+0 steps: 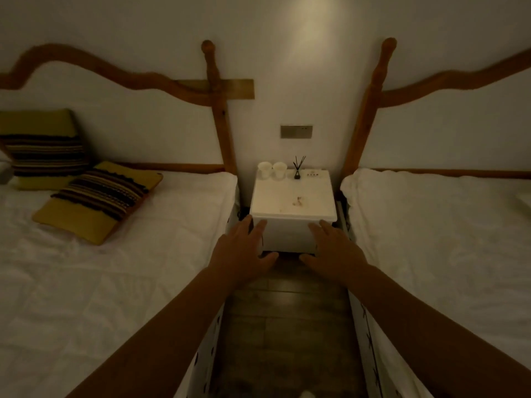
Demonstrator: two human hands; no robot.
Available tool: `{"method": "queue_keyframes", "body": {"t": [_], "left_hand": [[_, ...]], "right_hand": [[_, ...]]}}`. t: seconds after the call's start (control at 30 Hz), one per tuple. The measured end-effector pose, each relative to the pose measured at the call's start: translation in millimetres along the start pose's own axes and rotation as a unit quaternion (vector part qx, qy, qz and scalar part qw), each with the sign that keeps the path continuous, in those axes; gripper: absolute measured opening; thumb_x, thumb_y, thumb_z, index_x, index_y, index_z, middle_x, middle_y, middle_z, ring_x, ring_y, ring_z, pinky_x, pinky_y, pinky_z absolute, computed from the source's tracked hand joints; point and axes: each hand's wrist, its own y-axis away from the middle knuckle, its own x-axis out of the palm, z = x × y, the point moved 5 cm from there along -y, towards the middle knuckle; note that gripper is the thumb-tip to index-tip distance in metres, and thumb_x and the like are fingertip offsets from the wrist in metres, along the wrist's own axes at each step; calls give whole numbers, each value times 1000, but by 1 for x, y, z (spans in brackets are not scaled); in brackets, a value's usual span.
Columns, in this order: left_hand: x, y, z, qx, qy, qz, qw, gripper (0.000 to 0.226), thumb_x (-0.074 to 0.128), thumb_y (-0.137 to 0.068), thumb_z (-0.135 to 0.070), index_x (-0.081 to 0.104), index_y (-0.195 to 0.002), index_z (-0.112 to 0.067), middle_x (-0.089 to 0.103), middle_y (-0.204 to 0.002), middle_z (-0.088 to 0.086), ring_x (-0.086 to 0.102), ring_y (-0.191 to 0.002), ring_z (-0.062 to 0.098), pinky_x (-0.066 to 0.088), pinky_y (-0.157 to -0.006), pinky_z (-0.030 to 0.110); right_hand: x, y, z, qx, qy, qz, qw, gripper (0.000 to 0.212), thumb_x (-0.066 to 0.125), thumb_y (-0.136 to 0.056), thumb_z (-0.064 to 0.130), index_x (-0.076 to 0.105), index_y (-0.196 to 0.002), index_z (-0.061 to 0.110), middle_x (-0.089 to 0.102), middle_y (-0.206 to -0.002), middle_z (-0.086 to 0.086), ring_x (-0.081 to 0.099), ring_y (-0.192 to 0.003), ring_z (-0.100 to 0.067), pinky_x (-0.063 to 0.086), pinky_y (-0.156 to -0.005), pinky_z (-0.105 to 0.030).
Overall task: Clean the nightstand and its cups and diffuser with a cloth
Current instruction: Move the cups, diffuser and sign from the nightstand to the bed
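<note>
Both arms reach straight forward, palms down. The left hand [244, 248] and right hand [333, 248] hang with fingers extended and spread, grasping nothing, before the front of the white nightstand [293, 196] between two beds. At the back of its top stand two cups [272, 170] side by side, with the reed diffuser [298, 168] just to their right; a brownish stain [298, 201] marks the middle.

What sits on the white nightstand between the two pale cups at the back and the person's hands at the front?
In the head view, only bare white nightstand top, with a small brownish stain near its middle.
</note>
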Motion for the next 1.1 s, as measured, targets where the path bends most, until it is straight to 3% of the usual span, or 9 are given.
{"method": "queue_keyframes", "body": {"t": [0.13, 0.4, 0.7, 0.9, 1.03, 1.1], "left_hand": [[1, -64, 17, 0, 9, 2, 1000, 85, 52, -83, -65, 15, -150, -27, 20, -158, 9, 25, -141, 28, 35, -109, 52], [43, -249, 96, -4, 43, 45, 998, 87, 51, -83, -68, 12, -151, -31, 12, -161, 6, 19, -145, 27, 28, -115, 48], [81, -438, 174, -1, 39, 74, 997, 82, 48, -81, -70, 21, -148, -30, 29, -154, 4, 34, -135, 25, 37, -104, 41], [166, -533, 208, -18, 36, 111, 993, 83, 42, -85, -70, 13, -151, -29, 19, -158, 4, 26, -141, 24, 30, -112, 43], [222, -608, 228, 2, 42, 87, 995, 81, 48, -84, -65, 19, -150, -27, 33, -147, 3, 36, -128, 19, 40, -103, 38], [250, -643, 239, 3, 27, 70, 997, 85, 50, -84, -64, 17, -152, -25, 29, -149, 7, 34, -130, 24, 40, -101, 42]], "right_hand": [[-11, -67, 5, -20, 11, -10, 1000, 84, 58, -83, 61, 20, -149, 27, 24, -157, -5, 30, -139, -29, 35, -110, -53], [-2, -254, 4, 18, -2, 27, 999, 85, 60, -86, 55, 13, -152, 28, 12, -162, -4, 20, -144, -29, 30, -114, -51], [29, -440, 8, 84, -54, 55, 993, 82, 58, -87, 57, 17, -151, 28, 16, -161, -4, 23, -145, -28, 32, -111, -49], [89, -566, -23, 88, -61, 83, 991, 80, 56, -88, 57, 17, -152, 27, 16, -161, -4, 22, -144, -27, 33, -110, -45], [134, -661, -50, 65, -49, 67, 994, 78, 57, -87, 55, 21, -149, 27, 20, -158, -8, 23, -141, -32, 37, -105, -49], [158, -702, -63, 56, -34, 63, 996, 79, 60, -87, 51, 20, -150, 25, 15, -160, -11, 18, -143, -37, 37, -105, -51]]}}
